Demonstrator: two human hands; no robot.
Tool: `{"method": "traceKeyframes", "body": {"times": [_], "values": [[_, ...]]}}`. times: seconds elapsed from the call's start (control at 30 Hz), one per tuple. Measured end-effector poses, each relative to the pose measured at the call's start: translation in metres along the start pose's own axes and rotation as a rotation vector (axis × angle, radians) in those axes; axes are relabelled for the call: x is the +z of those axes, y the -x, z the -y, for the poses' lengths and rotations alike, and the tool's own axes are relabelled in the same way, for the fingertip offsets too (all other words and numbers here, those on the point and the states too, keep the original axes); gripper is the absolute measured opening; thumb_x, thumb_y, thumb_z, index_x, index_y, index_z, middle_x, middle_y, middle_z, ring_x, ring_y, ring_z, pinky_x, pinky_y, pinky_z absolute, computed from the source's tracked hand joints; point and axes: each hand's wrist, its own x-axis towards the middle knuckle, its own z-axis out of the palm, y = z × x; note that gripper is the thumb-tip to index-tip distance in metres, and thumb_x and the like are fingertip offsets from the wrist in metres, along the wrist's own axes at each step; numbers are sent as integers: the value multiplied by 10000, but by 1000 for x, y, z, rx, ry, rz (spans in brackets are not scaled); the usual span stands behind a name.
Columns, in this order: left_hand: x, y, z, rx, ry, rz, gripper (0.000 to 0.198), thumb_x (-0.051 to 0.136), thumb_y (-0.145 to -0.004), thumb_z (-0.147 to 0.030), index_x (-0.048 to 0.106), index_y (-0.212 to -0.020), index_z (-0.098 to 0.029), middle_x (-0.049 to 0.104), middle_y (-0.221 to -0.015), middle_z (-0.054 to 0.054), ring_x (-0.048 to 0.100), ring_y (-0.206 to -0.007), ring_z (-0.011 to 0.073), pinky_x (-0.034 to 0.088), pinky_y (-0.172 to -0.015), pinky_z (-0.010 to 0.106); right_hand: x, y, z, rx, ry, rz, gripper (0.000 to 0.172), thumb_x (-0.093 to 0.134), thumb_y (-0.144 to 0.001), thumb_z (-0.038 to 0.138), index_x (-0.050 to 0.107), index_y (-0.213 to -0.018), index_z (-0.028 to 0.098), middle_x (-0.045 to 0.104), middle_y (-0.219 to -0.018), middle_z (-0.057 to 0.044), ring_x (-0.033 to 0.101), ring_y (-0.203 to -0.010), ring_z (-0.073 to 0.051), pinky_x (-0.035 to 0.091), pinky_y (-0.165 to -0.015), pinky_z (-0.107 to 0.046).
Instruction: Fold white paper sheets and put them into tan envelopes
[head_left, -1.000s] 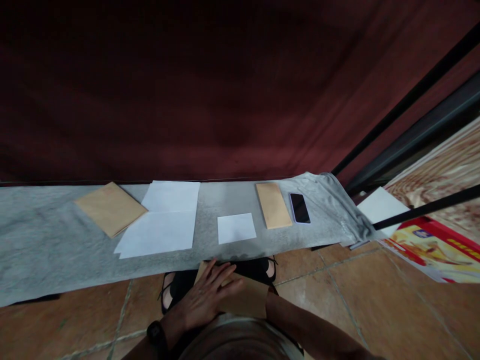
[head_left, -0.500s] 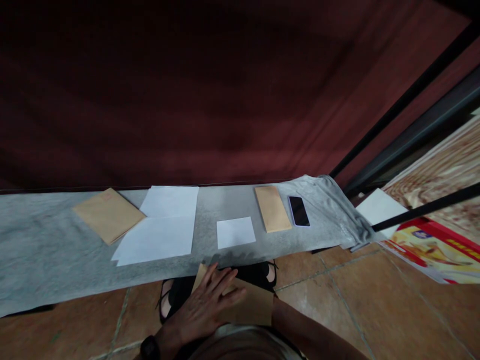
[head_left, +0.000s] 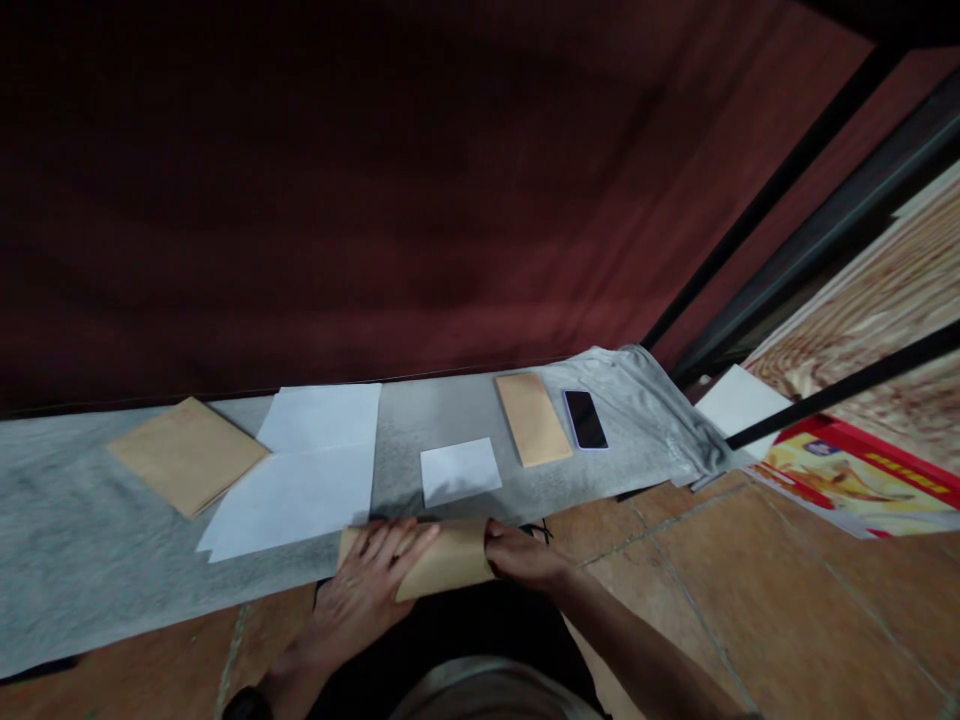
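Note:
A brown paper envelope (head_left: 452,558) is between my hands at the bench's near edge, its right end bulging open. Across its left part lies my left hand (head_left: 369,572), fingers stretched out and flat on the paper. My right hand (head_left: 521,556) is closed at the open right end, with its fingertips hidden by the envelope. Just beyond them, a small white sheet (head_left: 460,471) rests on the grey cloth. Larger white sheets (head_left: 304,480) lie to the left, partly under another brown envelope (head_left: 189,455). A narrow brown envelope (head_left: 533,420) lies to the right.
A phone (head_left: 586,419) lies right of the narrow envelope on the grey cloth (head_left: 60,540). Behind the bench hangs a dark red curtain (head_left: 450,200). Dark metal bars (head_left: 847,383) cross at the right, near a red and yellow box (head_left: 855,475) on the tiled floor.
Both hands have moved forward with the envelope, from my lap to the bench edge. The envelope's right end now bulges open, and the right hand has come into view there.

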Motion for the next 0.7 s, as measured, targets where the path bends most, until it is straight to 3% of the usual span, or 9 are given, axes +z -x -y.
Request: {"method": "traceKeyframes", "body": {"times": [0.07, 0.13, 0.2, 0.27, 0.37, 0.47, 0.63, 0.7], "values": [[-5, 1, 13, -79, -26, -27, 903, 670, -804, -264, 232, -1593, -313, 579, -1392, 109, 555, -1234, 324, 397, -1076, 470, -22, -11, -3, -33, -80, 24, 307, 530, -990, 403, 694, -1119, 177, 721, -982, -51, 698, -859, -191, 576, -746, -307], [-6, 5, 26, -157, -53, -52, 941, 681, -799, -306, 197, -1605, -266, 589, -1353, 134, 563, -1213, 341, 412, -1055, 477, -38, -26, -4, -77, 16, -212, 289, 497, -983, 371, 689, -1102, 191, 730, -971, -53, 698, -829, -185, 564, -729, -293], [-4, 11, 37, -224, -77, -66, 975, 684, -798, -349, 160, -1611, -228, 589, -1335, 147, 561, -1210, 354, 422, -1040, 479, -47, -44, -5, -77, 284, -465, 239, 536, -962, 324, 679, -1106, 197, 726, -1064, -83, 695, -924, -199, 544, -834, -308], [0, 16, 44, -282, -97, -67, 992, 680, -800, -389, 137, -1612, -213, 585, -1330, 151, 559, -1212, 361, 428, -1029, 478, -45, -61, -6, -31, 538, -576, 268, 589, -946, 337, 654, -1145, 171, 707, -1133, -133, 687, -1016, -236, 525, -905, -334], [5, 20, 50, -338, -111, -56, 1004, 668, -801, -425, 117, -1613, -213, 580, -1335, 152, 560, -1213, 358, 430, -1017, 474, -30, -80, -10, 34, 786, -637, 422, 711, -876, 376, 613, -1191, 113, 664, -1208, -212, 636, -1163, -311, 509, -973, -382], [6, 21, 51, -350, -108, -44, 1013, 664, -798, -427, 101, -1612, -212, 579, -1338, 150, 555, -1227, 353, 420, -1027, 473, -18, -90, -12, 70, 863, -667, 496, 780, -821, 364, 595, -1191, 89, 661, -1192, -257, 634, -1155, -353, 509, -977, -421], [8, 19, 52, -358, -94, -29, 1011, 664, -797, -417, 100, -1612, -219, 560, -1365, 153, 539, -1252, 359, 396, -1053, 489, -20, -95, -11, 183, 770, -617, 385, 748, -841, 329, 604, -1131, 121, 730, -1029, -180, 703, -1025, -313, 522, -878, -357], [9, 18, 53, -359, -84, -29, 1003, 664, -797, -415, 110, -1611, -221, 558, -1367, 151, 539, -1251, 357, 396, -1053, 484, -24, -96, -13, 160, 663, -613, 287, 735, -837, 308, 634, -1051, 146, 732, -1019, -160, 701, -1038, -299, 513, -875, -336]]}}
